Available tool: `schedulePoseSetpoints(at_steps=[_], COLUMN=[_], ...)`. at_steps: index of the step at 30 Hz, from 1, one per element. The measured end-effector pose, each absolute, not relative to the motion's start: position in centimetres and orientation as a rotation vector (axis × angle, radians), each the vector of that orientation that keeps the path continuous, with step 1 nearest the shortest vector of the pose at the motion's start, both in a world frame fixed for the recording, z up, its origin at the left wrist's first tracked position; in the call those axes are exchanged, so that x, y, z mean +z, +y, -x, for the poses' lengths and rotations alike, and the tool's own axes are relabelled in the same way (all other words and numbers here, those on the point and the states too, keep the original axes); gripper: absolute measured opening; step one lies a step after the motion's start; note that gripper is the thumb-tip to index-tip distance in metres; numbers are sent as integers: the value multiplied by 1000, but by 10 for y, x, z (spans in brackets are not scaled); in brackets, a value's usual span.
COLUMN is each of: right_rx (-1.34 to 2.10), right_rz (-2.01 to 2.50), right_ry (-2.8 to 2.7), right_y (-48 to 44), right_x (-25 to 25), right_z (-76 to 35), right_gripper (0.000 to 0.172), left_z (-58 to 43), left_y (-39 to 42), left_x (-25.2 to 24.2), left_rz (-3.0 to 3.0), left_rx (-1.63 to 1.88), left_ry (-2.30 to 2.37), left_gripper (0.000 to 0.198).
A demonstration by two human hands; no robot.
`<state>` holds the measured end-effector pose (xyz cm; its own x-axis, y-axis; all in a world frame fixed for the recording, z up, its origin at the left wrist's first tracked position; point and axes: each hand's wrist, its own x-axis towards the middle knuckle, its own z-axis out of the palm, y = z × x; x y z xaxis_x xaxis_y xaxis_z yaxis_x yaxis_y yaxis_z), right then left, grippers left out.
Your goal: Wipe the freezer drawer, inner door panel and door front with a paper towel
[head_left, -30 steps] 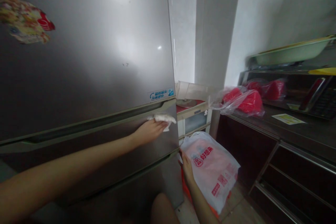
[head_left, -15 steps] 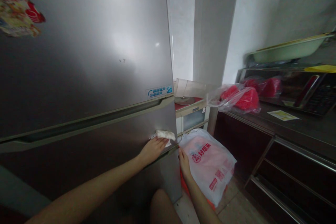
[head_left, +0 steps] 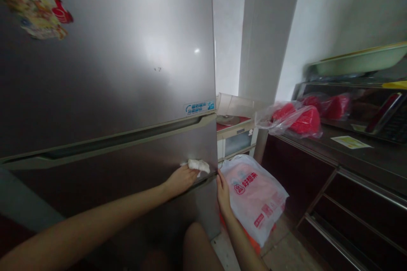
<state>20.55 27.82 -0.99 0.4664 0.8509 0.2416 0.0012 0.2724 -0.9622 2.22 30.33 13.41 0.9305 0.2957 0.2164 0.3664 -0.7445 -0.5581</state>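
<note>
My left hand [head_left: 181, 180] is closed around a crumpled white cloth [head_left: 199, 166], possibly tissue. It presses the cloth to the middle drawer front of a silver refrigerator [head_left: 152, 152], near its right edge. My right hand [head_left: 223, 190] lies against that side edge, fingers stretched upward, close to the gap below the middle drawer. Some of its fingers are hidden. Just right of it hangs or stands a white plastic bag [head_left: 254, 199] with red print; how it is supported is not visible.
A red-topped gas stove [head_left: 233, 123] stands behind the refrigerator. On the dark counter [head_left: 381, 161] at right are red items in clear plastic [head_left: 302, 118], a card [head_left: 351, 142] and a microwave [head_left: 381, 110] bearing a pale basin [head_left: 359, 61]. Dark cabinets [head_left: 292, 173] sit below.
The view has shifted, so the refrigerator and counter appear farther right. My left hand and the cloth have slid slightly left across the drawer front. My right hand stays at the refrigerator's edge.
</note>
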Motion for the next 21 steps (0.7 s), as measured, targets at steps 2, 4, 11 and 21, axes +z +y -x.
schedulePoseSetpoints(at_steps=[2,4,11,21], right_rx=[701,711,713,659], right_rz=[1174,1189,1184,1189], right_ry=[-917,-904,-872,-831], right_y=[275,273,268,269], right_x=[-13,-16,-17,-12], right_z=[-205,-203,-196,-202], right_gripper=[65,67,65,59], left_z=[-21,-20,-20,-29], left_y=[303,304,306,313], left_x=[169,207,263,139], left_rz=[2395,2361,2322,2491], left_rx=[-163,-185,-251,-233], left_ry=[-520,-571,-667,-497], left_gripper=[38,43,48,36])
